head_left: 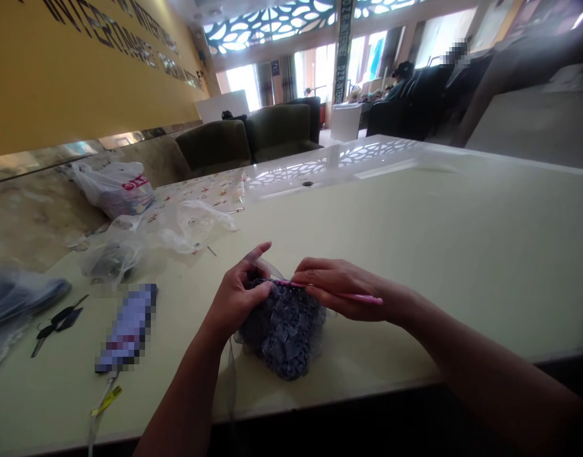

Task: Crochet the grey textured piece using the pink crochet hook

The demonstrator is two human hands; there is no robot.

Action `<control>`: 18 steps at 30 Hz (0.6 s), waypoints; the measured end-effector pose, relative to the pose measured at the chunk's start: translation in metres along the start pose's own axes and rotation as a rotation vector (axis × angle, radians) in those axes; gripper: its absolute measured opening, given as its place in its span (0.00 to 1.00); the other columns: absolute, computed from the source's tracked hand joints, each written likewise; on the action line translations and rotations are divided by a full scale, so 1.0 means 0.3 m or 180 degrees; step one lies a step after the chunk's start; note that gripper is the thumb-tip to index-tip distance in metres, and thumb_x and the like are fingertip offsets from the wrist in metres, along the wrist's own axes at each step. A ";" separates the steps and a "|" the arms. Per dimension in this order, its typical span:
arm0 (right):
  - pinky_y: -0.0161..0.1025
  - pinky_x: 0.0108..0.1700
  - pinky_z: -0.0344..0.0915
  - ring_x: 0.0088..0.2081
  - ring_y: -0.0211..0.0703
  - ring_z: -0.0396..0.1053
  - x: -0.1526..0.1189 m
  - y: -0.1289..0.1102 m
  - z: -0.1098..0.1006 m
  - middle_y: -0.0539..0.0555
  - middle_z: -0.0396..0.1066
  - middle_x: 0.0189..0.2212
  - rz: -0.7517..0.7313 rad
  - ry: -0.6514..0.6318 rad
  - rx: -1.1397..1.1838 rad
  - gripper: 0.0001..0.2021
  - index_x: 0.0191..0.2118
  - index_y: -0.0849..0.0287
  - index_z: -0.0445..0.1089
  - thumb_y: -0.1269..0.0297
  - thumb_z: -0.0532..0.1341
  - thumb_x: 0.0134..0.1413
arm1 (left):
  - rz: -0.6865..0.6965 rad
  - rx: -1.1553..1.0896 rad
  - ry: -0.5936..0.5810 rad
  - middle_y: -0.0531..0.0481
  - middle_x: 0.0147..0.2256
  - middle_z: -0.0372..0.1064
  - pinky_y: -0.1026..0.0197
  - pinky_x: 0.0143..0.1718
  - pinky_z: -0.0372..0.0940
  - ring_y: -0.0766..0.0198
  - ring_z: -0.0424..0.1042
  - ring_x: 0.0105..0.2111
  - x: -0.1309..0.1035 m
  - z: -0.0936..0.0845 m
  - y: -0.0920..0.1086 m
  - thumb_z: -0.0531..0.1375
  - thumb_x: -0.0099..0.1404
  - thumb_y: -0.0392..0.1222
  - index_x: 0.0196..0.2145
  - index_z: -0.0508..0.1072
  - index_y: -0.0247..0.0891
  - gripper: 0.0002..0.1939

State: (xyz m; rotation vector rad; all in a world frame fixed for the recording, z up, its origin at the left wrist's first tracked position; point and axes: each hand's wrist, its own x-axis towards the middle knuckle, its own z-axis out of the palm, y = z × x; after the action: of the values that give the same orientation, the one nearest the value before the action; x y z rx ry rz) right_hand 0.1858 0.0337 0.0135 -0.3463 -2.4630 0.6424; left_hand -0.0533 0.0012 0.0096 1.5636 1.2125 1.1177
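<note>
A grey-blue crocheted piece (291, 333) with a ruffled, ribbon-like texture rests on the table near its front edge. My left hand (246, 289) pinches its upper left edge, with the index finger raised and a sheer grey ribbon (267, 268) running over it. In my right hand (339, 282) is a pink crochet hook (358, 297), held nearly level. The hook's tip meets the top edge of the piece, close to my left thumb. More sheer ribbon hangs down beside my left wrist.
On the pale table (438, 254), keys (58, 324), a blurred-out phone-like object (128, 327) with a white cable, and clear plastic bags (113, 257) lie to the left. A filled white bag (117, 187) stands behind them. Dark green chairs (281, 130) and people are farther back.
</note>
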 end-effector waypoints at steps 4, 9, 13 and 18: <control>0.43 0.48 0.68 0.43 0.44 0.68 0.000 0.010 0.016 0.59 0.70 0.42 0.0013 -0.0030 -0.0555 0.11 0.43 0.62 0.70 0.70 0.51 0.68 | 0.0194 0.0482 0.0224 0.50 0.39 0.73 0.60 0.44 0.62 0.62 0.70 0.37 0.000 0.015 -0.006 0.64 0.57 0.36 0.58 0.71 0.42 0.29; 0.43 0.46 0.66 0.37 0.43 0.65 0.012 0.029 0.052 0.55 0.69 0.36 -0.0050 -0.0208 -0.1153 0.10 0.42 0.62 0.69 0.68 0.51 0.68 | 0.0511 0.0852 0.0234 0.50 0.40 0.74 0.60 0.46 0.62 0.61 0.71 0.39 -0.008 0.030 -0.025 0.63 0.60 0.36 0.59 0.70 0.43 0.29; 0.41 0.41 0.63 0.31 0.42 0.60 0.026 0.045 0.112 0.53 0.65 0.30 -0.0107 0.0244 -0.1915 0.13 0.35 0.61 0.67 0.67 0.50 0.69 | 0.0347 0.0612 0.0455 0.52 0.38 0.74 0.60 0.48 0.62 0.63 0.71 0.37 -0.007 0.043 -0.030 0.65 0.57 0.36 0.62 0.67 0.45 0.35; 0.41 0.37 0.60 0.30 0.43 0.57 0.029 0.041 0.169 0.53 0.63 0.27 -0.0237 0.1066 -0.2519 0.13 0.30 0.59 0.64 0.72 0.50 0.67 | -0.0578 -0.0660 0.0294 0.54 0.33 0.74 0.62 0.44 0.63 0.65 0.72 0.35 -0.002 0.059 -0.031 0.70 0.54 0.39 0.69 0.55 0.41 0.48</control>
State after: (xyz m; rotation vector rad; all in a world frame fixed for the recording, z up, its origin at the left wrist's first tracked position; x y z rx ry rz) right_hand 0.1505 0.0287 -0.0255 -0.5956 -2.2795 -0.4269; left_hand -0.0385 0.0007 -0.0039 1.2333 1.2306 1.1661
